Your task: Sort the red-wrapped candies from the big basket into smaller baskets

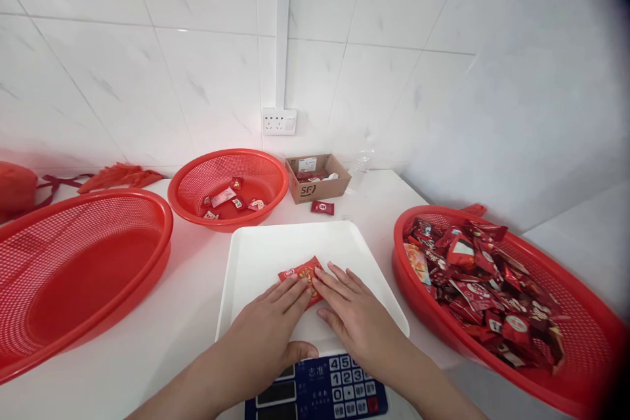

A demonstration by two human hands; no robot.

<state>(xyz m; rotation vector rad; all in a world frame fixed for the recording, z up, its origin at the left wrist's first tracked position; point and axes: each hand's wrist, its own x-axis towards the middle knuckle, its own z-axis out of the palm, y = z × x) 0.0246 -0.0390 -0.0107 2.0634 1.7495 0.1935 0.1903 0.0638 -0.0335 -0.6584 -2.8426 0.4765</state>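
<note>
A red snack packet (301,270) with gold print lies on the white tray (256,243) of a weighing scale. My left hand (273,318) rests its fingertips on the packet's near left part, its thumb stretched toward the keypad. From the other side, my right hand (352,302) touches the packet's right edge with fingers extended. Both hands are open and flat, partly covering the packet. Below them shows the scale's blue keypad panel (315,390), partly hidden by my left hand and right forearm.
On the right stands a red basket (401,262) heaped with wrapped snacks (477,289). Another red basket (162,256) is at left; a third red basket (182,193) behind holds several small packets. Beside it are a cardboard box (315,191) and a dark red packet (322,208). A tiled wall closes the back.
</note>
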